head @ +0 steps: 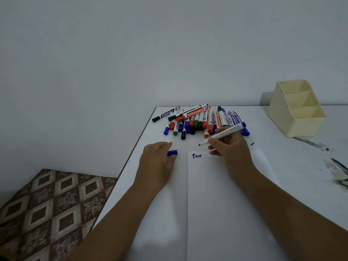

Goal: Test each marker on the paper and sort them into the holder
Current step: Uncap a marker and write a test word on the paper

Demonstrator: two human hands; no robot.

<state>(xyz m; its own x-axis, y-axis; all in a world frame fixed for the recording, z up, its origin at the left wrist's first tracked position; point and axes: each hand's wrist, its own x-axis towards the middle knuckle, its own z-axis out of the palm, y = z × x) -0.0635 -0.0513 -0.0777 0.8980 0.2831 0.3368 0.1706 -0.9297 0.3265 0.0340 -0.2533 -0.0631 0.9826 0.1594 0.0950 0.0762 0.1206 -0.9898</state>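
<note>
at the far left lies a patterned floor [47,200], below the white table [282,166]. our left hand [157,166] pinches the blue cap [172,153] between fingers and thumb, just left of the paper [216,204]. on the paper's top edge the word "test" [197,155] stands in blue. our right hand [228,147] is clamped on the uncapped marker [224,133]; its long axis slants from the tip, low and left just past the paper's top edge, up and right toward the pile of markers [199,121]. the cap lies left of the tip, so we judge recapping means bringing the two hands together. the holder [295,110] stands well apart to the right, nearer the right hand. how many compartments it has past three is hard to tell, and the left hand is blurred.
</note>
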